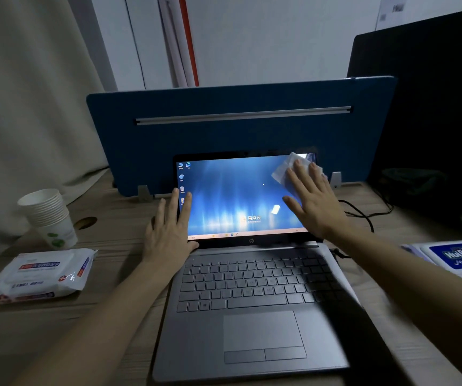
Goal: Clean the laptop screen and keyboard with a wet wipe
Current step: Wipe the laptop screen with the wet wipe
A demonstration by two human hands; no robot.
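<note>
Laptop (252,274) sits open on the desk (113,316); right hand (312,201) presses a wipe (285,169) flat-fingered on the screen's (238,196) top corner, left hand (168,232) steadies its edge, fingers straight; keyboard (255,282) looks untouched

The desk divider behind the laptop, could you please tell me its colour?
The divider is dark blue, with a silver rail across it; the head view shows it.

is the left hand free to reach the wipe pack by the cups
Probably yes: the left hand rests open on the screen edge, holding nothing, with bare desk between it and the wipe pack.
</note>
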